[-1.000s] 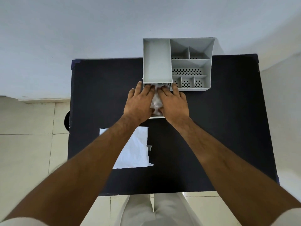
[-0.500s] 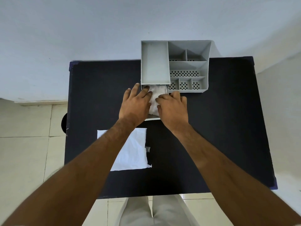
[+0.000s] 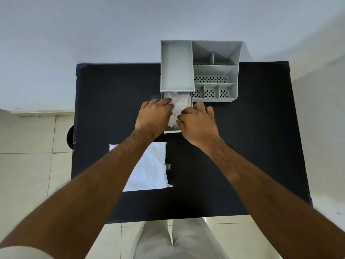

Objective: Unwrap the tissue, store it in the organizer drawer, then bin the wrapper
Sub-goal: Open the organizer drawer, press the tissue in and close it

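Our left hand [image 3: 154, 114] and right hand [image 3: 197, 121], fingers curled, press the tissue [image 3: 178, 106] between them into the open drawer [image 3: 172, 130]. Wrapper [image 3: 149, 171], behind our left wrist, remains unbinned.

Two bare forearms are filling the lower half of the head view, both showing fine dark hair along their length. The left hand [image 3: 154, 114] and the right hand [image 3: 197, 121] are wearing no rings, watch, or gloves. A pale, off-white short sleeve [image 3: 20, 252] is showing at about 7 o'clock, cut off by the frame's edge. At 6 o'clock, light beige trousers [image 3: 179, 240] are showing, with a seam running down between the two legs and soft creases in the cloth.
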